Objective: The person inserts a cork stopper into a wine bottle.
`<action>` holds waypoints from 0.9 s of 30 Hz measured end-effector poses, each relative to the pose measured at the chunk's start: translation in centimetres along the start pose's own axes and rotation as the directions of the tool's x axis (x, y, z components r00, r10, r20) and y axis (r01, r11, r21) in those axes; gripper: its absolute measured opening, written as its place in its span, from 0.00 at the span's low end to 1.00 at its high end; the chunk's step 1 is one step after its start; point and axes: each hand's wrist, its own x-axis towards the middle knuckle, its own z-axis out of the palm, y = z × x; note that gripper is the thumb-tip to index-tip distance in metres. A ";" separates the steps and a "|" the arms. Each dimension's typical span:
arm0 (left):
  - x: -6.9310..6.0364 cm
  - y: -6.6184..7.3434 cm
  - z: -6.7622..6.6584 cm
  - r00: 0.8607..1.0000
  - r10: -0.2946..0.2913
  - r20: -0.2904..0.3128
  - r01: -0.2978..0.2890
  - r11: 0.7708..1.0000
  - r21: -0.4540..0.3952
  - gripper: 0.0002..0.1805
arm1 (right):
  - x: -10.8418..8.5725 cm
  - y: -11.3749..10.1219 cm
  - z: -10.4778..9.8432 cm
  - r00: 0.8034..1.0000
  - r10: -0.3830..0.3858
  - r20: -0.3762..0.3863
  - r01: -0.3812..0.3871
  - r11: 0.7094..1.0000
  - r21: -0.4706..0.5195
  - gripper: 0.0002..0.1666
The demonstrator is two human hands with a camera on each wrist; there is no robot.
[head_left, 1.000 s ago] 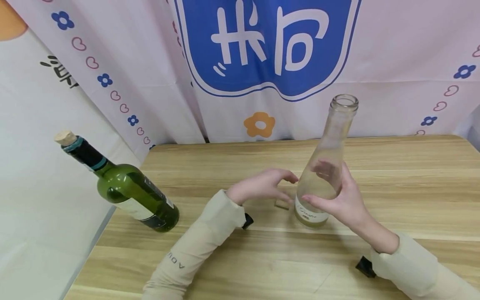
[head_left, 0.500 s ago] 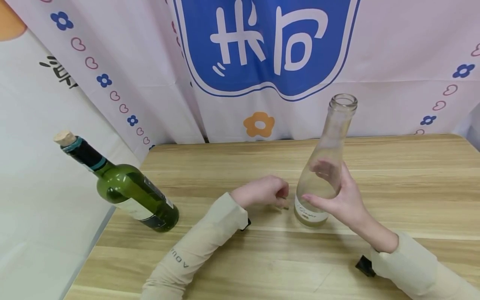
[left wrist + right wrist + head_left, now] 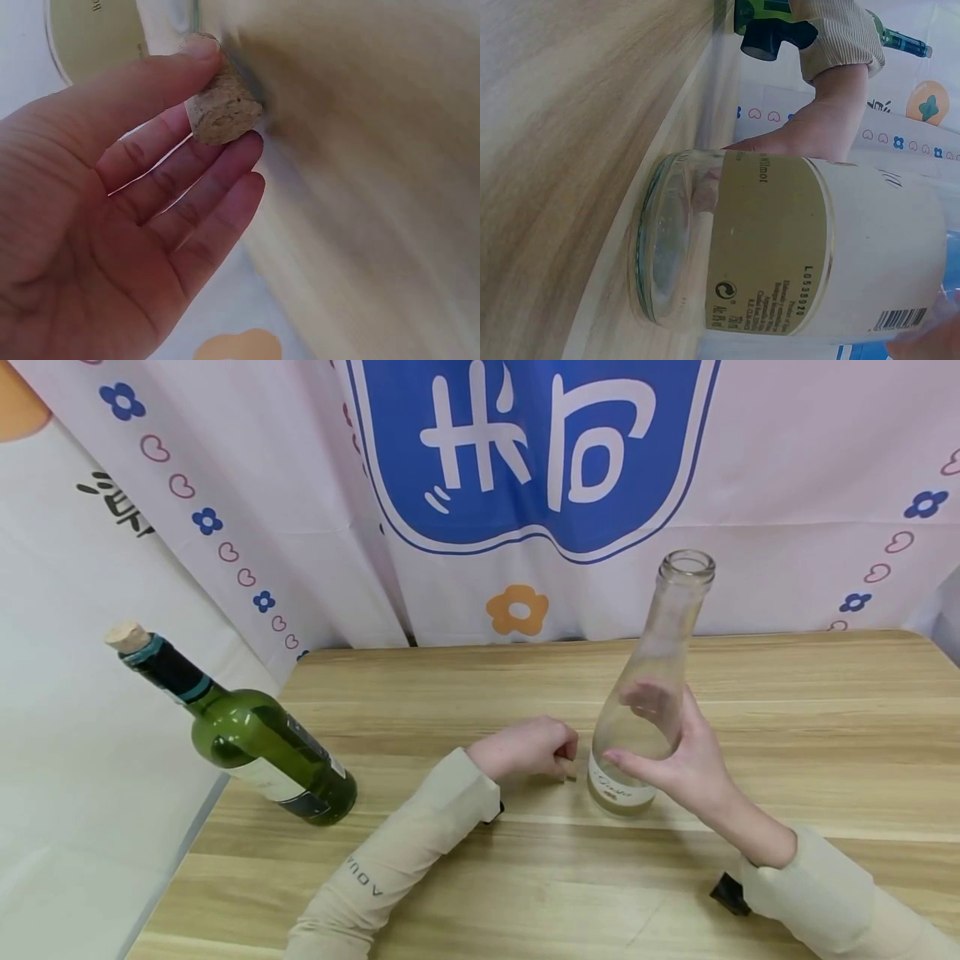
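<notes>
My left hand [image 3: 525,747] pinches a loose cork [image 3: 225,112] between thumb and fingers, low over the table, just left of a clear glass bottle [image 3: 667,631]. The cork's rough end faces the left wrist camera. My right hand [image 3: 693,768] grips the body of the clear bottle, thumb in front, fingers seen through the glass behind. That bottle stands upright on the table with its mouth uncovered and a pale label near the base. In the right wrist view its gold and white label [image 3: 772,247] fills the middle.
A green wine bottle [image 3: 262,735] with a cork [image 3: 127,637] in its neck stands at the table's left edge. The wooden table [image 3: 570,877] ends at a printed curtain [image 3: 450,585] behind. Dark wrist camera mounts [image 3: 729,893] sit by the sleeves.
My left hand's fingers have come together on the cork by the clear bottle, after being spread around it. The right hand and both bottles have stayed in place.
</notes>
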 end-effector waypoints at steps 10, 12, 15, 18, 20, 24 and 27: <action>-1.3 0.5 -2.5 0.985 0.030 -0.169 -0.040 0.998 -0.056 0.07 | 0.1 0.1 -0.1 1.000 -0.025 0.012 0.024 1.000 0.011 0.44; -1.8 0.7 -3.4 0.977 0.036 -0.212 -0.056 0.994 -0.090 0.08 | 0.1 0.0 0.0 1.000 -0.020 0.010 0.020 1.000 0.013 0.44; -2.5 0.9 -5.0 0.957 0.060 -0.285 -0.088 0.992 -0.087 0.09 | 0.0 -0.1 0.0 1.000 -0.007 -0.003 0.007 1.000 0.028 0.45; -3.3 1.3 -6.6 0.927 0.085 -0.364 -0.114 0.992 -0.058 0.09 | 0.0 -0.2 0.1 1.000 0.005 -0.016 -0.005 1.000 0.031 0.45; -3.8 1.6 -7.6 0.907 0.098 -0.410 -0.129 0.991 -0.048 0.10 | 0.0 -0.3 0.1 1.000 0.009 -0.016 -0.009 1.000 0.019 0.45; -4.7 2.4 -9.0 0.861 0.122 -0.494 -0.160 0.987 -0.035 0.10 | 0.0 -0.2 0.1 1.000 0.014 -0.012 -0.014 1.000 0.001 0.45; -5.1 3.0 -9.6 0.808 0.161 -0.567 -0.205 0.979 -0.014 0.10 | 0.0 -0.2 0.1 1.000 0.017 -0.013 -0.017 1.000 -0.003 0.45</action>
